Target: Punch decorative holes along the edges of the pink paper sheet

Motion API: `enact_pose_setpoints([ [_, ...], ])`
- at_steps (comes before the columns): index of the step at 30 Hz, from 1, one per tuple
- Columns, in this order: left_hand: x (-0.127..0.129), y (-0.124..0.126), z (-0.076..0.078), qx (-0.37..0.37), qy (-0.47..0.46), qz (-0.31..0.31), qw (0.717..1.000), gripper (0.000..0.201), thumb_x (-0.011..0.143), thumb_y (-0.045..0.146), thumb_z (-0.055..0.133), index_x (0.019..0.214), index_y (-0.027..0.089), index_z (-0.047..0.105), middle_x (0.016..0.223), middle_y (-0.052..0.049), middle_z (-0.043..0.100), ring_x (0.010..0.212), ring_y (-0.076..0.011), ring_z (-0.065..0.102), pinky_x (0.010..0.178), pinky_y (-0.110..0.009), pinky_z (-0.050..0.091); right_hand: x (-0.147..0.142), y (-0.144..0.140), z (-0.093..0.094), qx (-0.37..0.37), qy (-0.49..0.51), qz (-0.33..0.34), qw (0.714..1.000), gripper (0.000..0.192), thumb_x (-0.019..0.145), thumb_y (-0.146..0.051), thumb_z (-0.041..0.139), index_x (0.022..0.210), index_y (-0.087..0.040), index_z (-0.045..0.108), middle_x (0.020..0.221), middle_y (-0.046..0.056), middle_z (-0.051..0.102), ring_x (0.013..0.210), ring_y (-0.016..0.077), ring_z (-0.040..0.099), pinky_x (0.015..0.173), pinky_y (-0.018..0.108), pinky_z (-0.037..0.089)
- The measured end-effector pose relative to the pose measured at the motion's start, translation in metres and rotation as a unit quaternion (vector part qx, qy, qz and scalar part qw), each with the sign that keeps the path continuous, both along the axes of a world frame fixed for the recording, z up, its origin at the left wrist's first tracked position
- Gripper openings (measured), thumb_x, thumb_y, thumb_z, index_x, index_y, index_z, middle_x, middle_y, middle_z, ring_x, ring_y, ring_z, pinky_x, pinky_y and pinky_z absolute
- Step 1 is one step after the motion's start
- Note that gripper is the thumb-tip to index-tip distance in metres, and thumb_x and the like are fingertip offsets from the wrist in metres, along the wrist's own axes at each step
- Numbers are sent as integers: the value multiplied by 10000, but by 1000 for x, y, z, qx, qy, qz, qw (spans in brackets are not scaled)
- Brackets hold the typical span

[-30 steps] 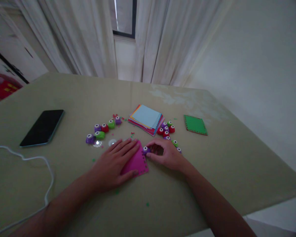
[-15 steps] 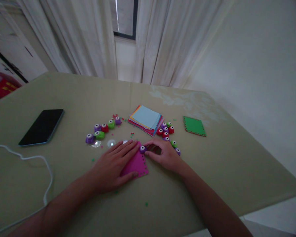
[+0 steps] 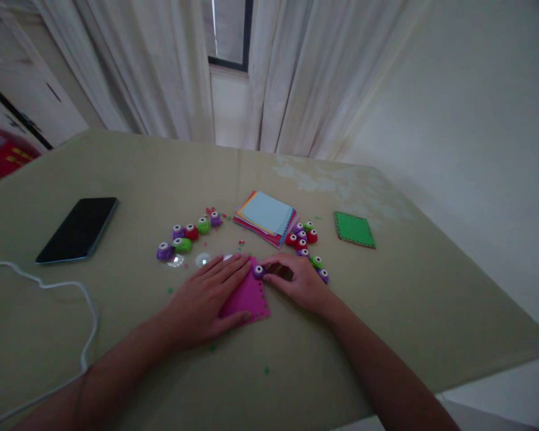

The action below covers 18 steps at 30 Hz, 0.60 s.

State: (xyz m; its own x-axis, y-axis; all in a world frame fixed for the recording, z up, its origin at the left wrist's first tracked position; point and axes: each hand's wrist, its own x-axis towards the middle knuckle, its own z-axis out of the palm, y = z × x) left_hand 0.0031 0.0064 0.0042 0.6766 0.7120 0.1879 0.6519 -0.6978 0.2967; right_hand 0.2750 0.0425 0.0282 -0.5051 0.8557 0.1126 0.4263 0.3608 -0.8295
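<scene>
My left hand (image 3: 206,302) lies flat over a magenta square of paper (image 3: 247,302), fingers stretched out, covering its left part. Small holes run along the paper's right and lower edges. At the upper right edge of this paper sits a small purple craft punch (image 3: 259,272) with a round eye on top. Thumb and fingers of my right hand (image 3: 299,280) are closed on its right side. Just beyond that hand stand several more eye-topped punches (image 3: 301,245) in purple, red and green.
Another row of punches (image 3: 191,231) stands left of centre, near clear discs (image 3: 202,259) and scattered paper bits. Behind lies a stack of coloured paper (image 3: 267,214). A green hole-edged square (image 3: 354,229) is at right; a black tablet (image 3: 78,230) and white cable (image 3: 87,293) at left.
The purple punch and my right fingers have shifted very slightly at the paper's edge. My left hand stays in place on the paper.
</scene>
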Motion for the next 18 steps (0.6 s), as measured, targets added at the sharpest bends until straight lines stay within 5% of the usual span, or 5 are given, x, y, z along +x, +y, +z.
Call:
enact_pose_setpoints([
  [18,2,0,7,0,-32,-1,999,933,1031,658,586,1754,268,143,1744,-111,385,1572,-336,423,1303,-529,319,0,0,-2,-18,24,-17,999,269,937,-268,798,1193,-195,760,1040,62,808,849,190,747,799,315,606],
])
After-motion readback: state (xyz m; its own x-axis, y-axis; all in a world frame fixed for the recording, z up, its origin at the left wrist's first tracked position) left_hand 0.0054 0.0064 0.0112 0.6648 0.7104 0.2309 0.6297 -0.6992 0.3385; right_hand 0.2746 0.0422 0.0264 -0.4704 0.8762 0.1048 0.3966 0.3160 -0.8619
